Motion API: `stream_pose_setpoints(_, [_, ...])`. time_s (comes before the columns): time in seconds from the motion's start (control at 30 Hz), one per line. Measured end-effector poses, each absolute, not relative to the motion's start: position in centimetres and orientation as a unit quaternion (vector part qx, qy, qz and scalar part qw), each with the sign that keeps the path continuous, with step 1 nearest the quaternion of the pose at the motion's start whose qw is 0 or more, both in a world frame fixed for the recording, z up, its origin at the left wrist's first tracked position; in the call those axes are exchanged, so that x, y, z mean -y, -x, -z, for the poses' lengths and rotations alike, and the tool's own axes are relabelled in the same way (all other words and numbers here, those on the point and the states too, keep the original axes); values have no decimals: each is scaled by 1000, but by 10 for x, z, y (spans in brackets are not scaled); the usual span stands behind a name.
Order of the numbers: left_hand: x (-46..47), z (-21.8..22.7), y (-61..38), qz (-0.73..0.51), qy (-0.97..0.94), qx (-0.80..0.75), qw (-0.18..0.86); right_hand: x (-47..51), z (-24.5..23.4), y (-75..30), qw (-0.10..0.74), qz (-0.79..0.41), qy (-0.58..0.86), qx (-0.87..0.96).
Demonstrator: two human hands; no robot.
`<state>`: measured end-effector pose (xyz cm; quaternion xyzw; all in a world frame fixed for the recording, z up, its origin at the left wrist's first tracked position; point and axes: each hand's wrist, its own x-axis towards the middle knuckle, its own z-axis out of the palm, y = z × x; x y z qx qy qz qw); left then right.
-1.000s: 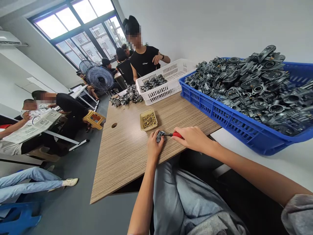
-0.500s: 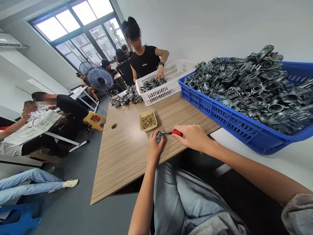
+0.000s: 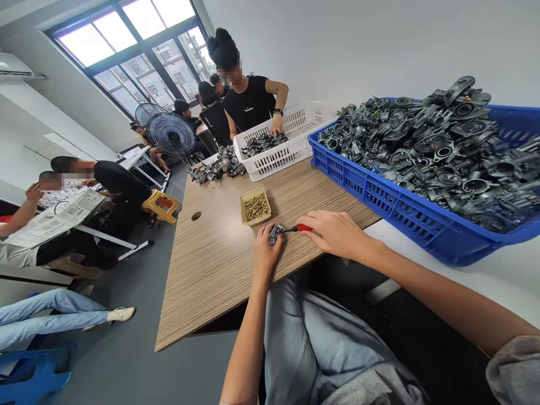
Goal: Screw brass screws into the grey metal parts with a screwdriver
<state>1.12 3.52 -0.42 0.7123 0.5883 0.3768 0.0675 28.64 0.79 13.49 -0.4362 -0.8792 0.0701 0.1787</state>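
Head camera looks down over the person's own lap and hands. Far left, a person in blue jeans (image 3: pixel 46 320) sits with both legs stretched out, near a blue plastic stool (image 3: pixel 34 374). Past them, a person in a black shirt (image 3: pixel 120 183) leans toward a white slotted plastic crate (image 3: pixel 54 216), and a yellow stool (image 3: pixel 161 206) stands close by. Farther back is a round black standing fan (image 3: pixel 171 135).

Next comes a long bench (image 3: pixel 202 281) with a brown striped wood top. The left hand (image 3: pixel 266 250) has its grip pressed together, with the fingers curled around a small dark grey metal carburetor body (image 3: pixel 275 234). That part sits between the two hands, at the near edge of the bench. The right hand (image 3: pixel 335 233) has its grip pinched on a red-handled screwdriver (image 3: pixel 304 228), and the thin metal tip reaches the part. Just past the hands is a small tan tray of brass screws (image 3: pixel 255 206).

Farther along, a heap of grey metal parts (image 3: pixel 217 166) lies on the bench beside a white slotted plastic basket (image 3: pixel 270 169). A person in a black top (image 3: pixel 248 104) has one hand in that basket. At the right, a big blue plastic crate (image 3: pixel 358 197) is piled high with grey carburetor bodies (image 3: pixel 422 152).
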Motion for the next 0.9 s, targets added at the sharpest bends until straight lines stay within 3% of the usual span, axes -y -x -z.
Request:
stream_pose_setpoints(0.67, [-34, 5, -12, -369, -716, -590, 61, -1, -136, -282, 154, -41, 429, 889])
stream_pose_setpoints(0.9, [-34, 6, -11, -369, -718, -587, 61, 1, -133, -271, 115, -59, 511, 850])
